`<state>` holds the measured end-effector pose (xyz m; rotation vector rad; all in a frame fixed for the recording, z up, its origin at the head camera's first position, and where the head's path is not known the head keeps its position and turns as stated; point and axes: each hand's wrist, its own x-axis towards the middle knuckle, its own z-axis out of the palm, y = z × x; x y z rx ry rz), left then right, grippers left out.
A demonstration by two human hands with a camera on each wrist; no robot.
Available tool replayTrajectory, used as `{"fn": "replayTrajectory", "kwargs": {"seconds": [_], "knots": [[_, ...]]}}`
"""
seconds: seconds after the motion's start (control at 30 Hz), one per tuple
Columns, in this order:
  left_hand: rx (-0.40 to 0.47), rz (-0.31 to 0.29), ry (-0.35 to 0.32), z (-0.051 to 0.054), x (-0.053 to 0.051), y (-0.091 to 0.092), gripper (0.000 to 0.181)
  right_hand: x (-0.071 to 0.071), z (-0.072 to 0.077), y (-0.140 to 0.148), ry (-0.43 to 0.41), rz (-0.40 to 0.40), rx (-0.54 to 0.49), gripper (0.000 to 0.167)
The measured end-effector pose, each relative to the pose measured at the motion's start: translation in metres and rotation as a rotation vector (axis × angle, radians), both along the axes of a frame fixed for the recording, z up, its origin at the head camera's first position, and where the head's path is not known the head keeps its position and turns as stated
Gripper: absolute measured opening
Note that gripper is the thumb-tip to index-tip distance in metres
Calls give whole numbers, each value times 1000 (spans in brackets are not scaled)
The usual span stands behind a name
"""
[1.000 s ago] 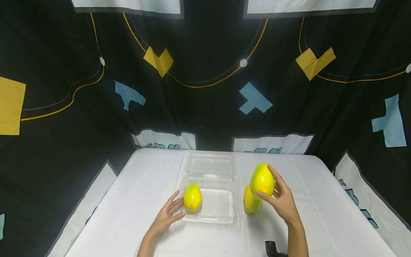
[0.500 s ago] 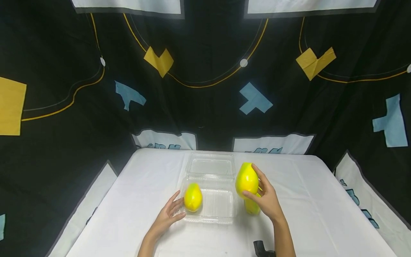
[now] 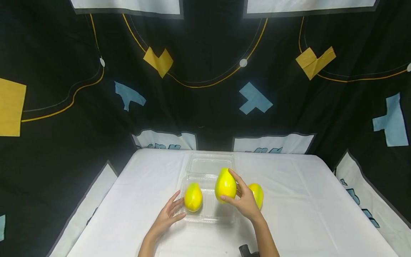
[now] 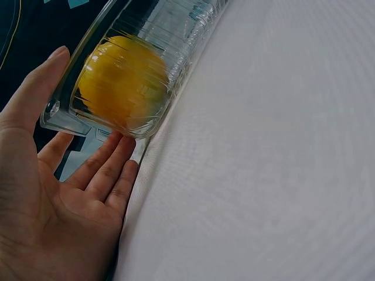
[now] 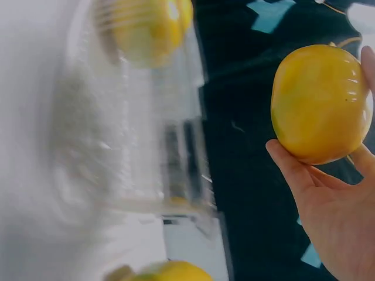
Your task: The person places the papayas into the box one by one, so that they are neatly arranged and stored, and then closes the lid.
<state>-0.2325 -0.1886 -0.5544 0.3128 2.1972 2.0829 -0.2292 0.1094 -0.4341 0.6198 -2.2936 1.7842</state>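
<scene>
My right hand (image 3: 246, 204) grips a yellow-green mango (image 3: 225, 182), thumb on the near side and fingers on the far side. It hangs above the right part of a clear plastic clamshell box (image 3: 210, 216), whose lid lies back. Inside the box's left part lies a second mango (image 3: 193, 197), seen through the wall in the left wrist view. My left hand (image 3: 165, 218) is at the box's left side, fingers fairly straight; in the left wrist view the fingertips (image 4: 128, 143) touch its lower edge. A third mango (image 3: 258, 194) rests on the table, partly behind my right hand.
The box's clear lid (image 3: 210, 165) lies toward the back of the white-covered table (image 3: 298, 200). Dark cloth (image 3: 205, 117) with yellow and blue patches hangs behind and at the sides. A black strap piece (image 3: 246, 251) sits by my right forearm.
My right hand has carried its mango leftward, from above the third mango to over the box. The third mango is now more exposed. My left hand and the mango in the box have stayed put.
</scene>
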Motion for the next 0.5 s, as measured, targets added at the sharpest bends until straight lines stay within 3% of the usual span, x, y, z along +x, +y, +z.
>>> {"fn": "replayTrajectory", "kwargs": {"seconds": [0.27,0.4,0.5], "knots": [[-7,-10,10,0,-1,0,78,-26,-46,-15,-47,19,28,84],[4,-21,1,1,0,-1,78,-29,-52,-22,-78,42,57,83],[5,-19,-6,1,0,0,78,-27,-49,-28,-91,65,77,82]]}}
